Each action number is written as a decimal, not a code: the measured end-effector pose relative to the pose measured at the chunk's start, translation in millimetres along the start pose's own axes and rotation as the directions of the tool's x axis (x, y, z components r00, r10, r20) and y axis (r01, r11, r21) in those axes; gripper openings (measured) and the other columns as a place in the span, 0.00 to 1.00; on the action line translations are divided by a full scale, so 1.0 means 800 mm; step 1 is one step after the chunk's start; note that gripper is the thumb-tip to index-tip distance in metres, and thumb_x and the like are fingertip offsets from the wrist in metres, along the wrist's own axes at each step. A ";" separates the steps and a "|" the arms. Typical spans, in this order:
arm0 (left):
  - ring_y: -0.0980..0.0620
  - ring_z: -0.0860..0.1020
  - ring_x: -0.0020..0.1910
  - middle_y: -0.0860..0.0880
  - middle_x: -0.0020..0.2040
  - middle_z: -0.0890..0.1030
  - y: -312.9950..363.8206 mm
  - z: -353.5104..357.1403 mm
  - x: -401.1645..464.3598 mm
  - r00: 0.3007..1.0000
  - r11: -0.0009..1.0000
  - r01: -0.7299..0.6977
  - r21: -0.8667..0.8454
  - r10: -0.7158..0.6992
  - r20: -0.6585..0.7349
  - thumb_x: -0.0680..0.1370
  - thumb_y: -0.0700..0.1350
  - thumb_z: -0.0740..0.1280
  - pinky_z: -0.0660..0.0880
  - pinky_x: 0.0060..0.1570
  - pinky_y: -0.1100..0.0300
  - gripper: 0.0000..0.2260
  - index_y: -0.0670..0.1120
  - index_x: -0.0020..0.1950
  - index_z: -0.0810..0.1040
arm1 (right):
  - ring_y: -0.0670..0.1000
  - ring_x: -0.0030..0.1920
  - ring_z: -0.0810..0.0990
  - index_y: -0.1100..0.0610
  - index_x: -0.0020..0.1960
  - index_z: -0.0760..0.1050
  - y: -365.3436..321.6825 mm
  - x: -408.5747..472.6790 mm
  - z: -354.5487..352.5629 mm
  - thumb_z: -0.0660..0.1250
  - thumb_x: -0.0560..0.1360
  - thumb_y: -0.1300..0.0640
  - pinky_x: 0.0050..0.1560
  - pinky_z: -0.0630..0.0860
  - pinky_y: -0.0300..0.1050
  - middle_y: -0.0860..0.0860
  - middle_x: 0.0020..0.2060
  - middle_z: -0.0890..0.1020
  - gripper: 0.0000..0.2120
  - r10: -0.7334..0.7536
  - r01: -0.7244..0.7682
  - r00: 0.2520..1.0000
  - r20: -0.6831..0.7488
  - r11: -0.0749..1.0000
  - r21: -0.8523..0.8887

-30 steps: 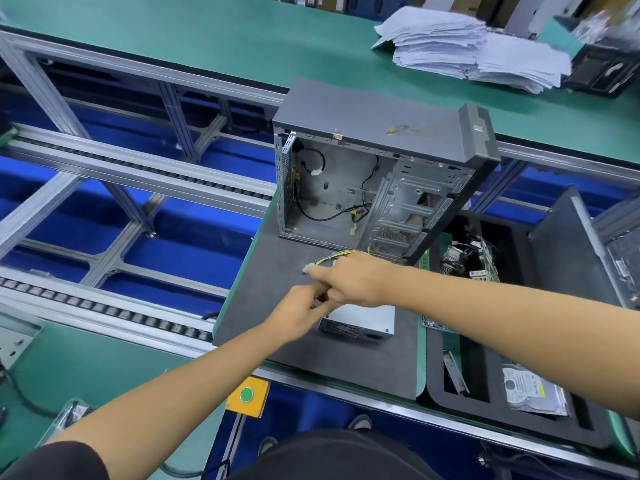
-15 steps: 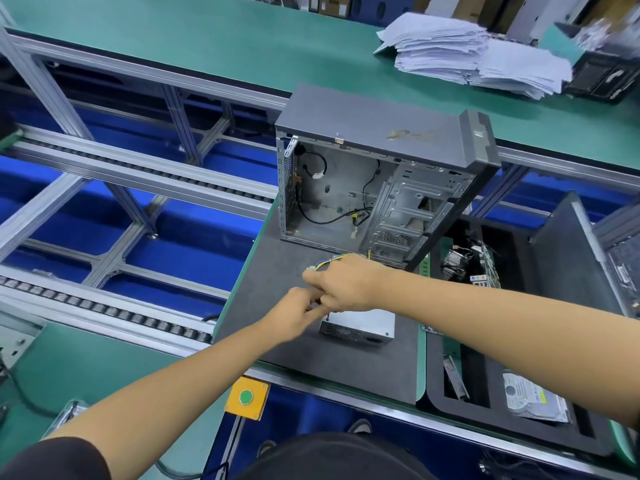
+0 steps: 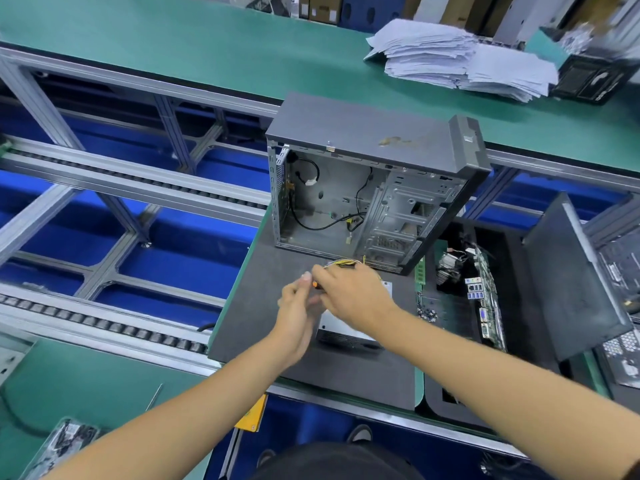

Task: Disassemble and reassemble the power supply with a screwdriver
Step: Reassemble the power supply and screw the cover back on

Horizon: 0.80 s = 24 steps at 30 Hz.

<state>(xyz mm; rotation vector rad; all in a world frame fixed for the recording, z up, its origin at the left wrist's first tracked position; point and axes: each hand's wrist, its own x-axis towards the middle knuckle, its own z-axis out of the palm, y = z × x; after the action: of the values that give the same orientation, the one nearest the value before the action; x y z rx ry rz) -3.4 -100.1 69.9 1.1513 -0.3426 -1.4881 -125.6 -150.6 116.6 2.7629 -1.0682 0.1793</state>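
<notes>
— While both forearms reach in over the dark grey mat (image 3: 263,317), note the biggest item first: the computer case (image 3: 363,188) stands upright at the mat's far edge, side panel off, bare metal inside with loose black cables.

— And the power supply (image 3: 341,332)?

— Silver-grey box lying flat on the mat, just in front of the case, mostly covered by the hands. Vented dark front face; yellow and black wires (image 3: 344,263) bunch at its far end. No label legible.

— Hands?

— Right hand (image 3: 353,296) rests curled on top of the unit. Left hand (image 3: 296,318), fingers pinched narrow, meets it at a small orange-tipped object (image 3: 314,284); whether that is the screwdriver, cannot tell.

— Any writing anywhere?

— None readable. Paper stack (image 3: 460,60) too blurred.
</notes>
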 end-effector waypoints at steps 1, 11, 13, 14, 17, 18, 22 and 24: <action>0.46 0.80 0.50 0.40 0.53 0.80 0.006 0.004 0.002 0.998 0.995 0.062 -0.079 -0.061 0.013 0.85 0.50 0.60 0.79 0.53 0.50 0.14 0.39 0.63 0.71 | 0.53 0.32 0.80 0.53 0.57 0.65 -0.010 -0.007 0.010 0.68 0.72 0.52 0.33 0.67 0.47 0.49 0.37 0.79 0.17 0.021 -0.021 1.000 -0.003 0.999 -0.026; 0.50 0.76 0.35 0.49 0.37 0.82 -0.002 -0.110 0.035 0.995 0.849 0.096 0.520 -0.071 -0.067 0.85 0.47 0.60 0.75 0.35 0.56 0.06 0.50 0.57 0.76 | 0.51 0.48 0.72 0.52 0.59 0.73 -0.061 -0.056 0.074 0.62 0.69 0.44 0.60 0.70 0.52 0.49 0.50 0.75 0.22 0.187 -0.214 0.976 0.113 0.924 0.316; 0.48 0.77 0.39 0.49 0.40 0.81 -0.016 -0.147 0.037 0.996 0.639 0.044 0.768 0.032 -0.083 0.84 0.48 0.63 0.75 0.42 0.53 0.03 0.50 0.54 0.75 | 0.52 0.54 0.73 0.53 0.60 0.74 -0.057 -0.073 0.089 0.64 0.69 0.47 0.66 0.68 0.51 0.50 0.55 0.74 0.21 0.287 -0.327 0.943 0.168 0.895 0.305; 0.48 0.78 0.41 0.49 0.41 0.81 -0.022 -0.165 0.033 0.995 0.557 0.026 0.830 0.067 -0.076 0.82 0.47 0.66 0.76 0.46 0.51 0.03 0.50 0.54 0.74 | 0.53 0.56 0.72 0.54 0.62 0.74 -0.056 -0.081 0.097 0.66 0.69 0.49 0.66 0.67 0.51 0.51 0.57 0.73 0.21 0.320 -0.366 0.928 0.192 0.882 0.297; 0.51 0.77 0.42 0.50 0.43 0.76 -0.039 -0.210 0.014 0.993 0.352 -0.073 0.933 0.110 0.037 0.77 0.45 0.73 0.75 0.47 0.53 0.11 0.52 0.52 0.72 | 0.57 0.61 0.70 0.54 0.66 0.72 -0.056 -0.101 0.119 0.70 0.68 0.55 0.67 0.67 0.51 0.52 0.62 0.70 0.26 0.387 -0.446 0.891 0.236 0.841 0.306; 0.53 0.76 0.42 0.51 0.44 0.74 -0.043 -0.219 0.009 0.990 0.274 -0.112 0.955 0.108 0.085 0.76 0.46 0.75 0.75 0.46 0.54 0.13 0.53 0.51 0.72 | 0.58 0.62 0.69 0.54 0.67 0.71 -0.055 -0.106 0.125 0.70 0.68 0.57 0.68 0.67 0.52 0.53 0.63 0.69 0.28 0.396 -0.456 0.887 0.236 0.833 0.313; 0.58 0.74 0.42 0.56 0.45 0.71 -0.046 -0.254 -0.008 0.970 0.036 -0.231 0.972 0.088 0.227 0.73 0.51 0.77 0.73 0.41 0.56 0.15 0.56 0.46 0.70 | 0.60 0.70 0.63 0.57 0.73 0.68 -0.067 -0.112 0.140 0.73 0.68 0.59 0.73 0.63 0.56 0.55 0.70 0.65 0.35 0.436 -0.502 0.863 0.255 0.788 0.355; 0.58 0.72 0.41 0.56 0.44 0.71 -0.050 -0.271 -0.016 0.965 -0.047 -0.261 0.964 0.014 0.262 0.72 0.52 0.77 0.72 0.40 0.57 0.17 0.55 0.46 0.69 | 0.61 0.72 0.60 0.60 0.74 0.67 -0.077 -0.115 0.146 0.76 0.65 0.60 0.72 0.64 0.62 0.58 0.71 0.65 0.38 0.443 -0.497 0.867 0.227 0.803 0.329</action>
<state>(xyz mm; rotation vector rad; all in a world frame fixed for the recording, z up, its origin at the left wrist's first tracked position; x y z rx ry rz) 143.3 5.3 -56.5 2.0189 -1.9429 -0.9350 -146.1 -69.5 -20.5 2.7919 -1.9441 0.2857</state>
